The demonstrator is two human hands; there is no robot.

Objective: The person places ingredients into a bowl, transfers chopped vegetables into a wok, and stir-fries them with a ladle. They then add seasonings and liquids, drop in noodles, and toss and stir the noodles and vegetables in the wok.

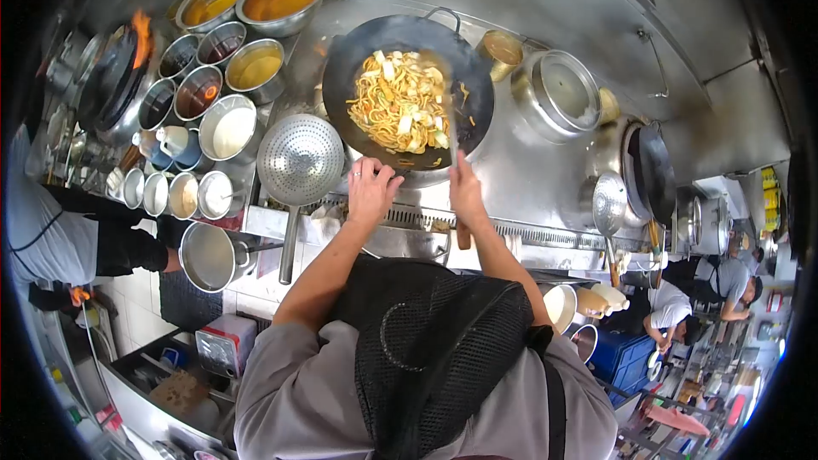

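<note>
A black wok point(341, 68) sits on the steel range and holds thick yellow noodles point(390, 115) with pale chunks on top. At its near rim is my left hand point(372, 192), with fingers curled over the edge. My right hand point(466, 192) is wrapped round the handle of a long metal wok utensil point(452, 123) with a wooden end. The shaft reaches over the right side of the noodles. Motion smears its head, so I cannot tell whether it is a ladle or a spatula. Left of the wok lies a large perforated strainer point(300, 158), its handle pointing towards me.
Steel bowls of orange liquid point(281, 4) and several seasoning pots point(228, 128) crowd the left. A flame point(141, 38) rises by another wok. On the right stand a steel pot point(562, 89), a tin point(501, 51) and a second strainer point(609, 204). Other people point(669, 307) stand further off.
</note>
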